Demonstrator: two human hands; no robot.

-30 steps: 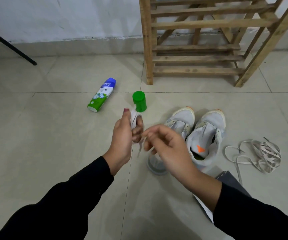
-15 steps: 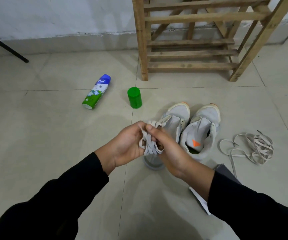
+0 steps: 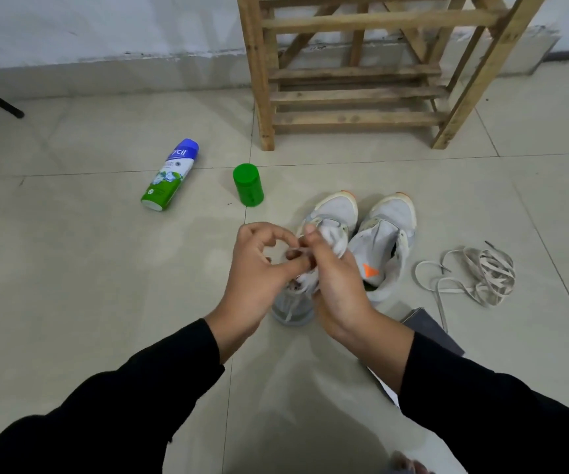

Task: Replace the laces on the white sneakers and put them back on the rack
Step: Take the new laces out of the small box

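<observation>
Since bunched up, needs teasing loose first: pinches white lace bundle (image 3: 305, 280) w/ left hand (image 3: 259, 271) fingertips, right hand (image 3: 339, 289) fingers curled on same bundle. Holds it over the sneakers (image 3: 387, 217), just at 1 o'clock of the hands, prob. for feeding a freed end straight to the eyelets. Has the pair side by side, toes to 12 toward rack (image 3: 355, 95), for a short carry later. Leaves loose laces (image 3: 481, 271) heaped at 3 o'clock, well apart, prob. old ones, to avoid mix-up. Has spray can (image 3: 170, 176) & green cap (image 3: 248, 184) off at 10–11, away from the work. Can't tell the free end.
</observation>
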